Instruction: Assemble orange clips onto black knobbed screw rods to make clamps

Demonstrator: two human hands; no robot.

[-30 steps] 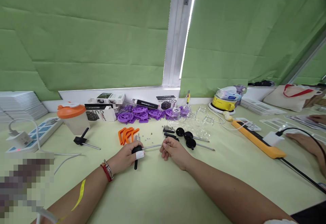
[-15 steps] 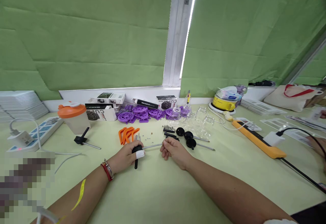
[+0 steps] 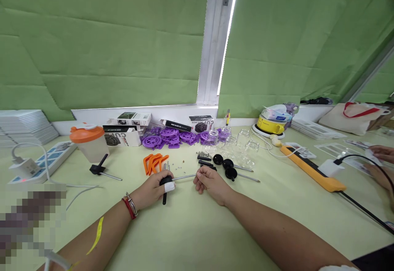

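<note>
Tabletop [image 3: 197, 234], black-handled rod [image 3: 184, 177] between hands [image 3: 153, 189] [image 3: 211, 184]

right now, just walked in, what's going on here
A person's left hand holds a black-handled metal rod by its black end, while the right hand pinches the rod's far end, above the table. Orange hooks lie just beyond the left hand, and black round knobs beyond the right. Purple parts are heaped farther back. Off to the right, another person's hands are at some papers or sheets, too unclear to tell.
</note>
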